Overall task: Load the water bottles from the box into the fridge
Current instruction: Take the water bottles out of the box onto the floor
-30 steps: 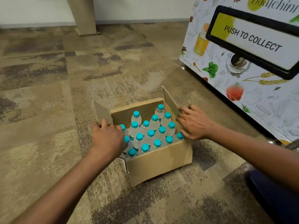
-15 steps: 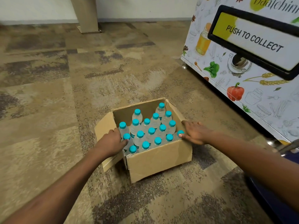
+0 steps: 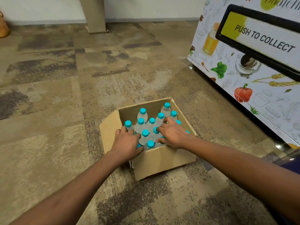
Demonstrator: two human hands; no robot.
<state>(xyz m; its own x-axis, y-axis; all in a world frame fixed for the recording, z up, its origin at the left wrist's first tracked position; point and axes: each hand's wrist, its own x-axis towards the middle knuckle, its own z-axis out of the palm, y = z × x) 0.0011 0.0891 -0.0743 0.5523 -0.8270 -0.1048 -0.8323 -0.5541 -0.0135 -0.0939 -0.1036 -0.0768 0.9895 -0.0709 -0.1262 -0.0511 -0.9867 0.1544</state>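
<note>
An open cardboard box (image 3: 162,161) stands on the carpet and holds several clear water bottles (image 3: 142,114) with teal caps, upright and packed close. My left hand (image 3: 126,142) lies over the bottles at the box's near left corner, its thumb beside one bottle (image 3: 145,135). Spread over the caps in the near right part of the box is my right hand (image 3: 173,133), fingers touching the tops. Neither hand plainly grips a bottle. The caps under both palms are hidden.
A white machine (image 3: 243,93) printed with food drawings stands to the right, with a black "PUSH TO COLLECT" flap (image 3: 263,39). A beige pillar base (image 3: 95,21) and a wicker basket (image 3: 3,28) are far back. Patterned carpet (image 3: 48,111) surrounds the box.
Both hands left the box's side flaps, now folded down and outward, and moved inward onto the bottle caps. The camera has shifted slightly.
</note>
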